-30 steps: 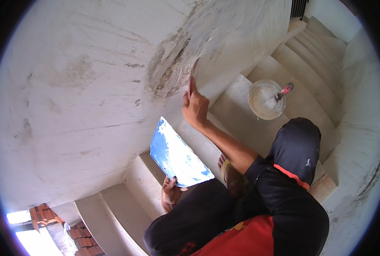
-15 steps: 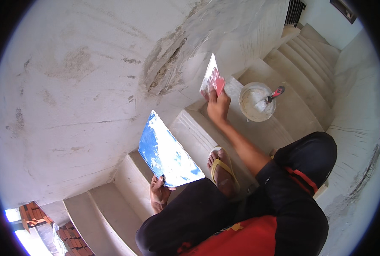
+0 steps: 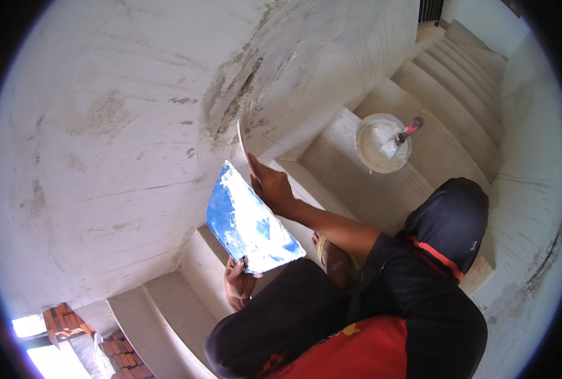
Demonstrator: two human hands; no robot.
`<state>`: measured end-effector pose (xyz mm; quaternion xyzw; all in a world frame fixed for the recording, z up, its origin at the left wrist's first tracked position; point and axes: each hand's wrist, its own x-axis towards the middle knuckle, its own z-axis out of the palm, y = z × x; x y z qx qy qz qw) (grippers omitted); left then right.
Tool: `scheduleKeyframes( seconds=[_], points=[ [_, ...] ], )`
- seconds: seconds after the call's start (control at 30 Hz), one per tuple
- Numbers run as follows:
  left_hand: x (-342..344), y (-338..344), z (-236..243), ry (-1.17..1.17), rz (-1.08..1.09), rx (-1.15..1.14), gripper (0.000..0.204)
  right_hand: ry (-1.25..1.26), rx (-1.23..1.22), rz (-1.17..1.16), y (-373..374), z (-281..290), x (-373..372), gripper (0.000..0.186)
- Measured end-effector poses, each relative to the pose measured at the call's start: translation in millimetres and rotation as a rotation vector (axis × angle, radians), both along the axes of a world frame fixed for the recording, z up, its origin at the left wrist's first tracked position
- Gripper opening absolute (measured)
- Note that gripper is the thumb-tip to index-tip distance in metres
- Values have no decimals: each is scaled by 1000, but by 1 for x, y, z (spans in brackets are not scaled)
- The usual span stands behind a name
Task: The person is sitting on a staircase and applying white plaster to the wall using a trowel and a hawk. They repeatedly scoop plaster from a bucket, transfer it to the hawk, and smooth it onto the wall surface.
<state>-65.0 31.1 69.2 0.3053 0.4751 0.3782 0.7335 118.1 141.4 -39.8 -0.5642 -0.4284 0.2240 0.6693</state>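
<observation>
Blue board (image 3: pixel 250 221) partly hides left fingers (image 3: pixel 233 268); scraper (image 3: pixel 242 139) seen edge-on.

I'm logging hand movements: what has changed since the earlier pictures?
The right hand moved left with its blade, now seen edge-on near the blue board. Nothing was taken or released. The left hand still grips the board; the scraper stays in the bucket.

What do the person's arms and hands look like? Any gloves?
No gloves! The bare right hand and bare left hand are uncovered. The right arm wears a black fabric sleeve; the left sleeve is hidden.
</observation>
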Motion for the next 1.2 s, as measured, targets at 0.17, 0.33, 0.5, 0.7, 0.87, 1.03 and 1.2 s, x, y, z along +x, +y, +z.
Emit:
scheduleKeyframes(
  seconds=[0.17, 0.33, 0.5, 0.7, 0.87, 1.03, 1.2],
  points=[
    [-8, -3, -4, -15, 4, 36, 45, 167, -152, 187, -22, -11, 5, 40],
    [-15, -3, -16, -48, 51, 45, 41, 194, -82, -226, -3, -25, 43, 36],
    [-20, -4, -14, -36, 61, 21, 40, 232, -102, -480, 32, 0, 101, 36],
    [-26, -6, -16, 6, 51, -14, 38, 15, -413, -396, 64, 29, 136, 46],
    [-17, -7, -6, 79, 83, -23, 37, -183, -139, -521, 75, 23, 100, 58],
    [-25, -2, -13, -5, 25, -36, 42, -223, 54, -390, 41, 20, 54, 55],
    [-22, 3, -10, -14, -17, -22, 40, 45, -86, -268, -5, 5, 68, 35]
  ],
)
